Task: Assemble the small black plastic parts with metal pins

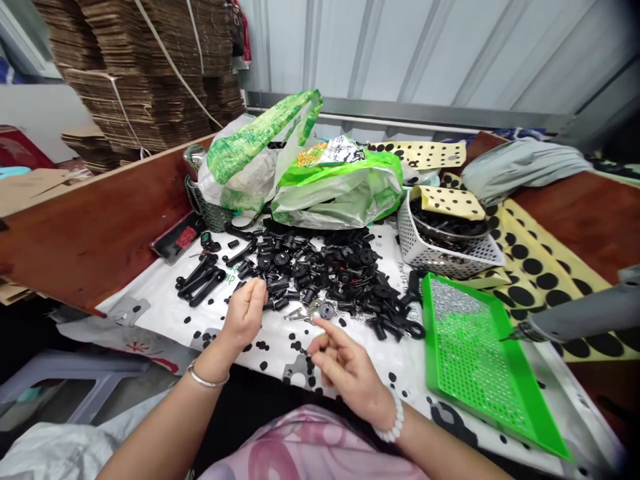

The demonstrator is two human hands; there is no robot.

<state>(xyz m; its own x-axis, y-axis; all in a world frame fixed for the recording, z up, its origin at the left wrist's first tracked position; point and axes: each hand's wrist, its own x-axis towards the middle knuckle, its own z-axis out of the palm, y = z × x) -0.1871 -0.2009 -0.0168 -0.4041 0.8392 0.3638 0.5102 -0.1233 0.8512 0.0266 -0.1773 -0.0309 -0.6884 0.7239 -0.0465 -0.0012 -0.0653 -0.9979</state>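
Note:
My left hand (245, 312) is closed, thumb up, over the front left edge of a heap of small black plastic parts (305, 263). Whatever its fingers hold, if anything, is hidden. My right hand (353, 380) hovers over the near edge of the white sheet (210, 317), index finger stretched out, thumb apart and the other fingers curled; nothing shows in it. Just beyond its fingertip lie a round black part (327, 310) and a few small metal pieces (299, 314). Several black handle-like pieces (200, 281) are grouped left of the heap.
At right sits a green perforated tray (543, 427) with small silvery pieces, and a power screwdriver (575, 320) juts in over it. Behind are a white basket (435, 257) of black parts and green plastic bags (340, 193). Wooden boards (100, 227) wall the table; cardboard stacks (145, 73) stand back left.

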